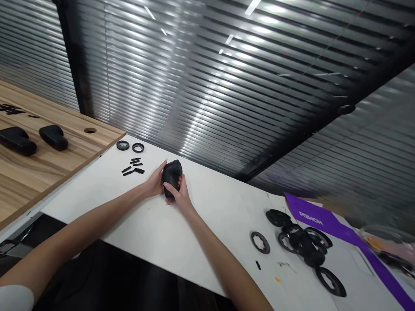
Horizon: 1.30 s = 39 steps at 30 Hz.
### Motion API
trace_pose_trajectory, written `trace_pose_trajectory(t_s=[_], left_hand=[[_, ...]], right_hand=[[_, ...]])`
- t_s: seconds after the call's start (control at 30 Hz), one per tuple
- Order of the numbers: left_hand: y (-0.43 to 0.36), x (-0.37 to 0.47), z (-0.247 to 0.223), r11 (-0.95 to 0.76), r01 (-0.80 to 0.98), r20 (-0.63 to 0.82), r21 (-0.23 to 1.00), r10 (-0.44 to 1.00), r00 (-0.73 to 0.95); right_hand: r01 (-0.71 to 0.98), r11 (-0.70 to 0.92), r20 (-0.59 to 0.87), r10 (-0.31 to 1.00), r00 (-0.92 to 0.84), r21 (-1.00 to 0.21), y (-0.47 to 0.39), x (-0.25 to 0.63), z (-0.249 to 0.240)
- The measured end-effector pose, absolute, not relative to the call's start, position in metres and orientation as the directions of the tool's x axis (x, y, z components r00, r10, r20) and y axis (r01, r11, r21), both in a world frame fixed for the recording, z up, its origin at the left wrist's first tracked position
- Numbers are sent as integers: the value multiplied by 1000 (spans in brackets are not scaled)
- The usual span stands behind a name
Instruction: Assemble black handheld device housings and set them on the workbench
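Above the white table, both hands are wrapped round a black, bent, rounded casing [171, 176]. My left hand [158, 180] grips its left side, with some fingertips showing below it. My right hand [181, 194] holds the lower right side, its thumb lying across the front. To the left of the hands lie several small black strips [133, 166]. Behind those strips sit two black rings with notched openings, a left ring [122, 145] and a right ring [138, 147]. The far side of the casing is hidden from me.
On the wooden table [74, 149] at left rest two similar black casings [53, 137] and more strips. A pile of black rings and parts [304, 244] lies at right, near a loose ring [260, 242] and a purple band [324, 220]. Metal blinds [207, 86] rise behind.
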<state>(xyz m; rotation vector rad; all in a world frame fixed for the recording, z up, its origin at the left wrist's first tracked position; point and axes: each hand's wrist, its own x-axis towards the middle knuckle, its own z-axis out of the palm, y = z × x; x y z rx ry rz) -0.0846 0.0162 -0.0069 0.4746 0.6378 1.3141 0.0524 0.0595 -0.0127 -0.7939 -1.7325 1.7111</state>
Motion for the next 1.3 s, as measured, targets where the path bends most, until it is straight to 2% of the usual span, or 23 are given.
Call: trace_pose_trajectory(t_s=[0.13,0.27,0.33,0.43,0.57,0.87,1.03,1.3], left_hand=[[17,-87,-9,185,-616,-98,766,980,172],[20,-100,-10,11,-472,-32,882,999,-35],[20,-106,-10,-35,-407,2,913,997,-81],[19,-110,-8,-31,-390,4,921,998,-70],[16,-106,-8,-68,-389,3,919,986,-166],[12,-102,-10,-87,-434,28,897,990,-140],[10,-99,-7,-105,-403,44,909,987,-156],[10,-93,-1,-103,-295,22,950,964,-264]], right_hand=[[4,25,17,786,-618,-1000,52,56,-6],[16,202,175,883,-436,-979,51,56,-5],[28,281,253,899,-358,-959,54,54,-6],[28,295,265,893,-364,-955,58,53,-8],[27,309,277,884,-376,-951,55,52,-7],[231,400,326,896,-302,-887,42,56,-7],[246,473,389,863,-323,-846,45,59,-5],[233,458,349,851,-392,-858,48,60,-1]])
